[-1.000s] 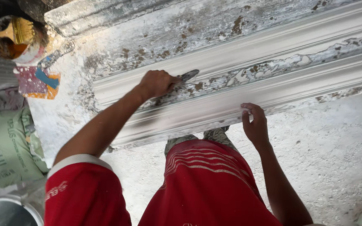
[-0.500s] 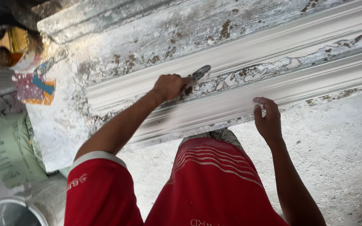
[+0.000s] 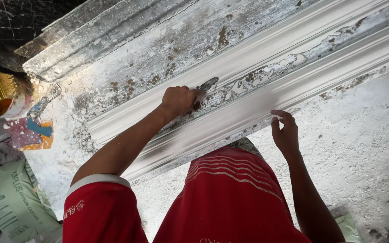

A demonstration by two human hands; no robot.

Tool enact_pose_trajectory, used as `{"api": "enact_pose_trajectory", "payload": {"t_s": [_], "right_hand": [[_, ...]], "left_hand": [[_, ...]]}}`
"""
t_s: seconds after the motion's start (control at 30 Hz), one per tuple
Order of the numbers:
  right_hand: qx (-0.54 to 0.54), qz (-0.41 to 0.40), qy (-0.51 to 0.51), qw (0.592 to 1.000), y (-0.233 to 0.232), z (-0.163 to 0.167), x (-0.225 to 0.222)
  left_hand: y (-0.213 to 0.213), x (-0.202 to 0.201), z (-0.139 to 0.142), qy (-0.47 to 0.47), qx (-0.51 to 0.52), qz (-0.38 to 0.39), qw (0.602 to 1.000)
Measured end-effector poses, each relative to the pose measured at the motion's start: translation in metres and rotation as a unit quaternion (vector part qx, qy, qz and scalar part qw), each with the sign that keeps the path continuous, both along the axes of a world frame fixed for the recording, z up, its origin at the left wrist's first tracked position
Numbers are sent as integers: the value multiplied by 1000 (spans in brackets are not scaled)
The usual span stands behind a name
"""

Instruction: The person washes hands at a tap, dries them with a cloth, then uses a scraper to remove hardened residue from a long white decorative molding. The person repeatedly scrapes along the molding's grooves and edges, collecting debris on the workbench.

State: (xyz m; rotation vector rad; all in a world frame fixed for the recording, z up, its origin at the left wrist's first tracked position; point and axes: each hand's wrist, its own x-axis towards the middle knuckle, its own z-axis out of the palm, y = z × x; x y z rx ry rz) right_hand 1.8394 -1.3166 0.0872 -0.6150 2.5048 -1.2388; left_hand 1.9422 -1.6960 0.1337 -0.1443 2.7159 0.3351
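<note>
A long white plaster moulding (image 3: 266,96) with ridges and grooves runs diagonally across the view, and its middle groove is flaked and cracked. My left hand (image 3: 176,101) is shut on a small metal scraper (image 3: 208,84), whose blade lies against the flaked groove. My right hand (image 3: 285,132) has its fingers bent and its fingertips resting on the moulding's lower edge, and it holds nothing. My red shirt fills the bottom of the view.
A paint-stained tin with a brush (image 3: 1,96) stands at the far left, above a coloured scrap (image 3: 30,132). A green sack (image 3: 10,198) lies at the bottom left. A rough, dusty white surface (image 3: 361,144) spreads to the right. The weathered board (image 3: 136,49) lies behind the moulding.
The view has shifted, so the tin sits lower at the left. My left hand has slid the scraper a little along the groove. My right hand stays on the lower edge.
</note>
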Motion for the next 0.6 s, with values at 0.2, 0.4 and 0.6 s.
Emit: {"api": "enact_pose_trajectory", "payload": {"t_s": [0.2,0.4,0.6], "right_hand": [[-6,-13,24,1000,-5,10,9],[1,-45,14,999,5,12,24],[11,-143,-58,988,45,-7,32]], "left_hand": [[1,10,6,-6,32,33,999],[35,-46,-23,84,67,2,994],[10,-14,-5,24,60,2,998]]}}
